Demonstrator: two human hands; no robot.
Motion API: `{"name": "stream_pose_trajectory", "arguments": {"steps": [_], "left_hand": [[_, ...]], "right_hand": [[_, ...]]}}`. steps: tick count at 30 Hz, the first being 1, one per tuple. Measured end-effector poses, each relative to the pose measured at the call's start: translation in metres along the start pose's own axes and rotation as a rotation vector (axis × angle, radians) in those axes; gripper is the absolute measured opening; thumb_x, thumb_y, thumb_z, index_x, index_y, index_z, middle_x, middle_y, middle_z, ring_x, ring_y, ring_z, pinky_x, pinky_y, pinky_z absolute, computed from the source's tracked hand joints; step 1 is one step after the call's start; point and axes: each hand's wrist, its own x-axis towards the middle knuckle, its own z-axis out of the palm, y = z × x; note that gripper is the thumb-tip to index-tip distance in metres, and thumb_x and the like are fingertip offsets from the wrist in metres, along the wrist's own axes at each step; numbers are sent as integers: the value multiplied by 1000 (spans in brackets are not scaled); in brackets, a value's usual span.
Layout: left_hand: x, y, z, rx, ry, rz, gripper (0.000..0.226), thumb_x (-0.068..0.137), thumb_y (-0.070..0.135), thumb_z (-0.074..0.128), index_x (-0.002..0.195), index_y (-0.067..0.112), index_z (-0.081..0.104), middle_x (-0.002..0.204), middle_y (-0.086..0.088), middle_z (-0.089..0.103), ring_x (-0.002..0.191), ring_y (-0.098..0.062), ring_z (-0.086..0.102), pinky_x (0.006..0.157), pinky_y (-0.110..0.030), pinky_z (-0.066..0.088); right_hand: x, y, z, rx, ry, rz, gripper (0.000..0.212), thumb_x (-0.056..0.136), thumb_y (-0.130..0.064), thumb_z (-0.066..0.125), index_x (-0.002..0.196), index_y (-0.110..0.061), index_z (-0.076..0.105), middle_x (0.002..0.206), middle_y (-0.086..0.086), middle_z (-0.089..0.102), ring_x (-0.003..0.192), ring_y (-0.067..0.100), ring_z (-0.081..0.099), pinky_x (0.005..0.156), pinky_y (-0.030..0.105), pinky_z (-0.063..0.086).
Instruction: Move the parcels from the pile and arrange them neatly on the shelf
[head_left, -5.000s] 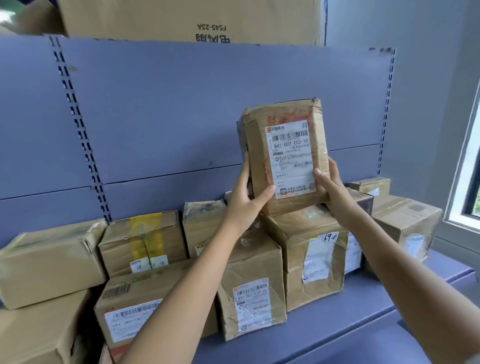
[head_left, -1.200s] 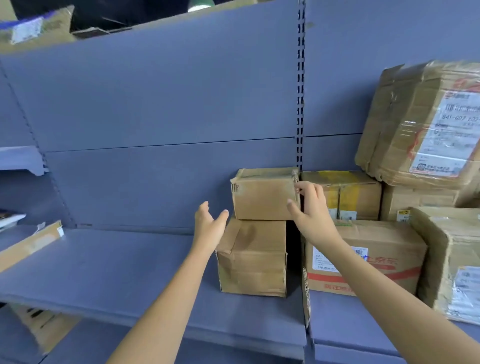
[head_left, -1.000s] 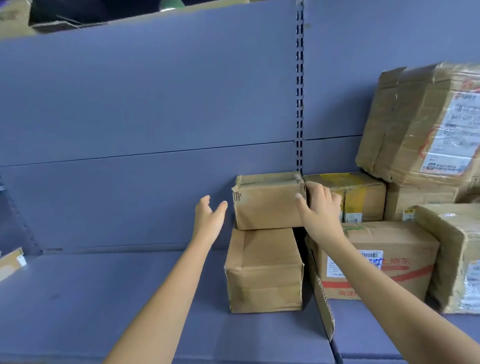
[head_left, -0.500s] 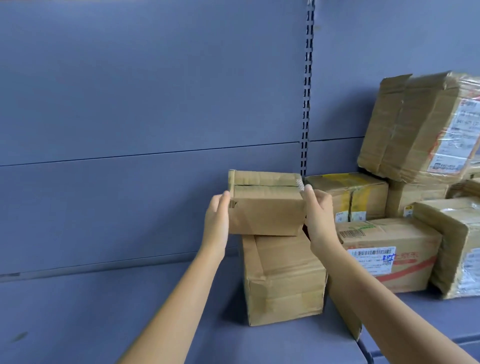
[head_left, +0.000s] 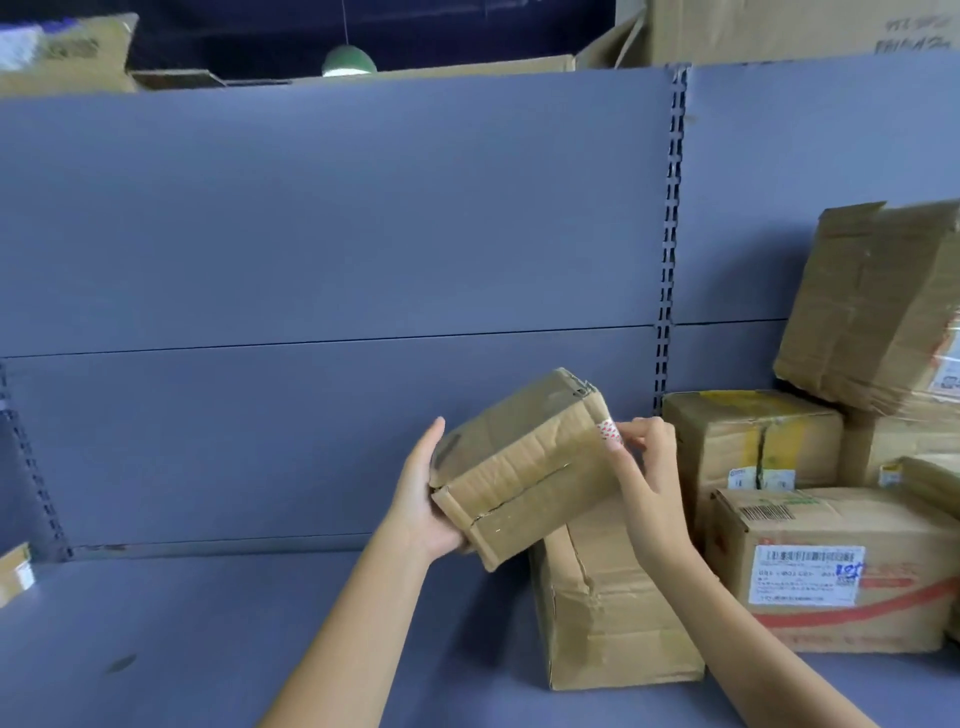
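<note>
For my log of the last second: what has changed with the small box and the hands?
Both hands took the small box, lifted it off the lower box and tilted it, left end down. The left hand holds its left end, the right hand its right end. The lower box and the parcels beside it stayed.

We find no text that can be read. The label (head_left: 808, 574) on the lower right box (head_left: 883, 618) bears a barcode, blurred print and a blue scrawl. The lettering (head_left: 906, 44) on the top carton (head_left: 769, 26) is too blurred to read.
</note>
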Motion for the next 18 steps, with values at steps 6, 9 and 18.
{"name": "stream_pose_trajectory", "arguments": {"steps": [6,9,18], "left_hand": [[-1,-4,10,107,58,366,26,91,26,58,116,32,58,114,2,69,102,-23,66,71,-38,54],[-6,-7,17,256,-21,567,36,84,20,64,116,32,53,121,5,62,102,-14,64,75,-37,53],[-18,-33,33,805,-73,1201,62,63,33,72,116,47,42,153,0,3,131,-3,36,100,-17,37]], "right_hand": [[-2,-3,-5,3,11,98,40,74,-66,45,90,-31,37,94,3,39,84,10,41,76,25,38],[1,-6,-7,170,-21,280,43,75,-67,56,102,-38,39,109,3,46,100,10,49,87,35,46],[6,-12,-9,677,182,687,99,76,-40,76,149,-34,9,151,6,30,127,34,47,94,63,46]]}}
